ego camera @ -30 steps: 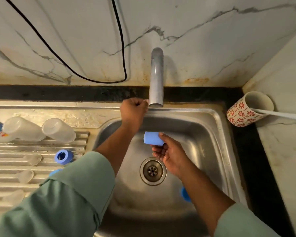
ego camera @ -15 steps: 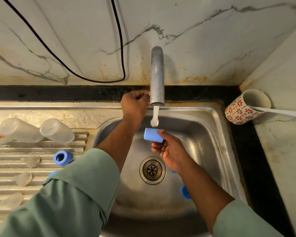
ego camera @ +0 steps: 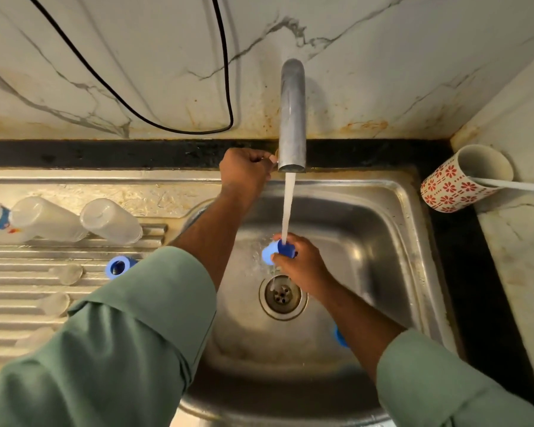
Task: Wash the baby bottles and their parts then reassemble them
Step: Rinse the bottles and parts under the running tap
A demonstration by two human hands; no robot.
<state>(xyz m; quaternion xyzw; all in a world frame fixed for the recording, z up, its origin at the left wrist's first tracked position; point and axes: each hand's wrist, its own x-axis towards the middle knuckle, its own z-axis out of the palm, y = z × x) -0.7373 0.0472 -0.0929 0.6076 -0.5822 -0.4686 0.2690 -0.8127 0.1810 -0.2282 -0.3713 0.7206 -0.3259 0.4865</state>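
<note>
My right hand (ego camera: 302, 263) grips a blue bottle cap (ego camera: 275, 250) over the sink basin (ego camera: 383, 241), right under the running water stream (ego camera: 288, 208) from the tap spout (ego camera: 292, 118). My left hand (ego camera: 244, 171) is curled around the tap handle beside the spout; the handle is mostly hidden. Clear bottle bodies (ego camera: 110, 220) (ego camera: 45, 218) lie on the drainboard (ego camera: 19, 272). A blue collar ring (ego camera: 119, 266) and clear teats (ego camera: 68, 274) rest on the ridges. Another blue part (ego camera: 339, 335) lies in the basin, half hidden by my right forearm.
The drain (ego camera: 281, 295) sits in the basin's middle. A red-flowered mug (ego camera: 463, 180) holding a white handle lies tilted on the black counter at the right. A black cable (ego camera: 173, 127) hangs along the marble wall behind.
Water started flowing from the tap and is now a full stream. My right hand turned over and brought the blue cap under it. My left hand stayed at the tap handle.
</note>
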